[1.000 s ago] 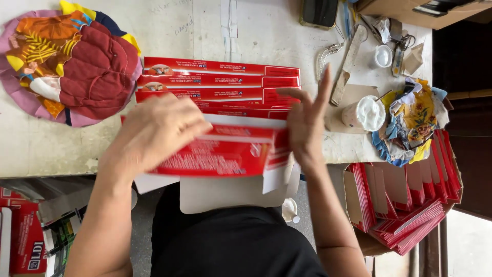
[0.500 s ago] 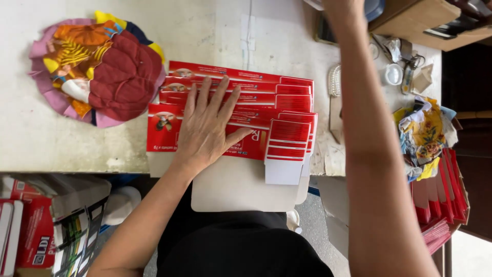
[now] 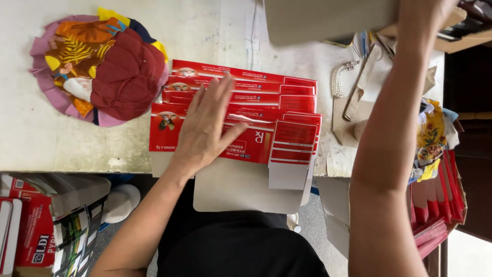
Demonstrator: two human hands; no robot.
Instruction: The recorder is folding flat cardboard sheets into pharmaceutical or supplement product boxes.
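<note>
Left hand [image 3: 207, 131] is lying open and flat, pressing a fanned stack of red flattened cartons [image 3: 241, 115] at the table's [image 3: 61, 143] near edge; right hand [image 3: 425, 13] is grasping a grey cardboard sheet [image 3: 328, 18] above the far edge, not yet laid down.

Flattened red cartons [image 3: 241, 110], centre of the frame: thin printed cardboard, glossy and catching light, their unprinted flaps showing matt white, the left hand [image 3: 205, 128] lying flat on them. Table top [image 3: 61, 138]: pale, rough and scuffed, looking like painted wood or stone. Patchwork cushion [image 3: 100, 64], upper left: soft matt cloth; the board [image 3: 328, 18] at the top edge is showing plain matt brown cardboard.
</note>
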